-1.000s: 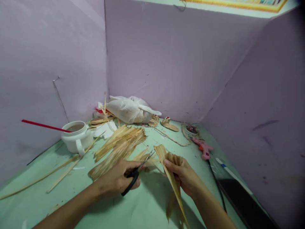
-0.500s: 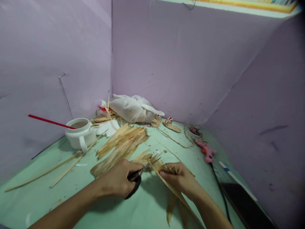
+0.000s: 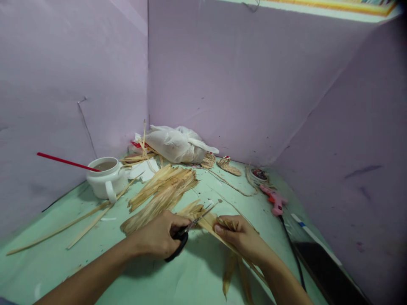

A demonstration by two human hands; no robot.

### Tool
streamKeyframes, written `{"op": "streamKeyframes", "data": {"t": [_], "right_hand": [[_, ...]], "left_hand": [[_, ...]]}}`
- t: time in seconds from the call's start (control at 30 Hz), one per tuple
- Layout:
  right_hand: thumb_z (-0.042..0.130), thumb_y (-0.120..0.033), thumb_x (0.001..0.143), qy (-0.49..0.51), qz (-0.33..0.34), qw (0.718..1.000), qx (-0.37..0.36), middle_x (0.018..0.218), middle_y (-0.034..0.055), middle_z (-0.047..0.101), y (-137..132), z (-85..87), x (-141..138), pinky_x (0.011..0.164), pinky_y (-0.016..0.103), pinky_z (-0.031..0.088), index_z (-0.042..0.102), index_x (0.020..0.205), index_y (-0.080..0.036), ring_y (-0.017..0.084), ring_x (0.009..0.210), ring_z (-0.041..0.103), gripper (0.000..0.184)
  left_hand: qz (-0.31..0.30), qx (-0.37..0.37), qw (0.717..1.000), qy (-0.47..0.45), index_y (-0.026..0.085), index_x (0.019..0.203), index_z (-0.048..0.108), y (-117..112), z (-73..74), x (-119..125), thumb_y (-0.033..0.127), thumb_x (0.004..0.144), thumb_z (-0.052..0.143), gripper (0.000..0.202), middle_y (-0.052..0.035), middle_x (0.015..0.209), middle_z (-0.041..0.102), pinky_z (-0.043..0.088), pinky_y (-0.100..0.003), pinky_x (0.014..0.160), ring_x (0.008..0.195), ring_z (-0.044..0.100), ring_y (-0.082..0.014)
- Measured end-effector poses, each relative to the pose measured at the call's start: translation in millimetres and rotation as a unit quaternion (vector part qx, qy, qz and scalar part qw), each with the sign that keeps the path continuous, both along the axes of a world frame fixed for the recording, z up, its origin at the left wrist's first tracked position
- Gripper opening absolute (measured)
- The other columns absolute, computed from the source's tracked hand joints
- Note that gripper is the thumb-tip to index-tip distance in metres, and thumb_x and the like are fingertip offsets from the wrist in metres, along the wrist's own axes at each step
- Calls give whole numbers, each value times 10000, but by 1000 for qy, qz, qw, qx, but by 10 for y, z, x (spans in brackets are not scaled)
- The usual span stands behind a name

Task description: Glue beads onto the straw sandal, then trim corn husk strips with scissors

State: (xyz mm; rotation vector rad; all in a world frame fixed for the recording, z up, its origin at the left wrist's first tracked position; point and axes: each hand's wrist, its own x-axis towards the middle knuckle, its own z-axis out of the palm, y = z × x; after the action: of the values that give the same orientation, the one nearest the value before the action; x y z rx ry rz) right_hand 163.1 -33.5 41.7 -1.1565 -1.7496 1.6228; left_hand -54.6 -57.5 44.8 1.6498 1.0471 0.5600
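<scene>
I see my left hand [image 3: 159, 238] gripping black-handled scissors [image 3: 187, 231], blades meeting a dried corn husk strip [image 3: 222, 237]. My right hand [image 3: 237, 235] pinches that tan, ribbed, papery strip low over the green table [image 3: 95, 254], its ends trailing toward me.

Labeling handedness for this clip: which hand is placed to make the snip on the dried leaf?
Left. The left hand holds the scissors, blades at the dried leaf. The right hand is occupied gripping that leaf.
</scene>
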Motion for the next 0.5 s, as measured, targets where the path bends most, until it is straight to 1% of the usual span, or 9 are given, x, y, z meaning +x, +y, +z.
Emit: {"op": "streamKeyframes", "data": {"t": [0.07, 0.13, 0.23, 0.27, 0.33, 0.37, 0.43, 0.5], "right_hand": [[577, -552, 703, -7, 9, 1000, 3, 506, -75, 223, -9, -12, -14, 451, 244, 115, 319, 522, -196, 65, 474, 166, 475], [576, -541, 707, -8, 12, 1000, 0, 500, -76, 216, -17, -17, -24, 449, 248, 110, 306, 519, -199, 63, 467, 161, 475], [589, -531, 699, -4, 3, 1000, -7, 496, -77, 232, -22, -7, -27, 445, 241, 117, 333, 524, -193, 60, 462, 174, 459], [601, -528, 691, 0, -1, 1000, -8, 494, -76, 247, -22, 1, -25, 444, 235, 126, 352, 525, -187, 58, 461, 187, 453], [631, -526, 666, 19, -14, 999, -26, 483, -70, 314, -18, 19, -17, 441, 219, 162, 417, 538, -171, 56, 451, 239, 433], [646, -528, 650, 37, -29, 998, -44, 479, -61, 368, -12, 26, -12, 440, 212, 192, 457, 551, -162, 58, 446, 282, 424], [669, -530, 626, 98, -83, 989, -78, 498, -24, 490, 10, 31, 2, 453, 208, 279, 531, 587, -147, 77, 454, 395, 409], [698, -508, 606, 169, -164, 967, -96, 543, 12, 576, 45, 21, 27, 498, 225, 374, 580, 624, -143, 107, 493, 489, 384]], "left_hand": [[4, 12, 1000, 6, 147, 614, 528, 2, -9, -1, 147, 629, 484, 47, 60, 543, 376, 263, -176, 442, 502, 354, -67], [10, 3, 1000, -4, 147, 610, 534, -3, -3, 8, 153, 632, 484, 55, 57, 540, 410, 278, -173, 439, 492, 378, -65], [15, -48, 998, -28, 141, 729, 601, -7, 6, 26, 149, 630, 465, 168, 44, 546, 485, 312, -174, 420, 455, 421, -68], [28, -66, 997, -36, 139, 778, 612, -3, 5, 28, 151, 625, 470, 209, 40, 550, 506, 319, -176, 410, 440, 430, -69], [77, -89, 991, -56, 139, 853, 607, 14, -3, 21, 166, 619, 506, 256, 37, 558, 534, 329, -178, 402, 423, 443, -69], [110, -91, 987, -69, 141, 882, 595, 25, -7, 13, 175, 617, 534, 274, 36, 566, 545, 334, -178, 408, 425, 449, -68], [168, -81, 977, -99, 147, 938, 563, 47, -8, -6, 195, 618, 582, 324, 35, 587, 563, 340, -180, 424, 439, 460, -67], [195, -70, 971, -118, 147, 974, 538, 60, 2, -11, 214, 620, 613, 367, 32, 602, 572, 341, -182, 433, 444, 460, -64]]}}
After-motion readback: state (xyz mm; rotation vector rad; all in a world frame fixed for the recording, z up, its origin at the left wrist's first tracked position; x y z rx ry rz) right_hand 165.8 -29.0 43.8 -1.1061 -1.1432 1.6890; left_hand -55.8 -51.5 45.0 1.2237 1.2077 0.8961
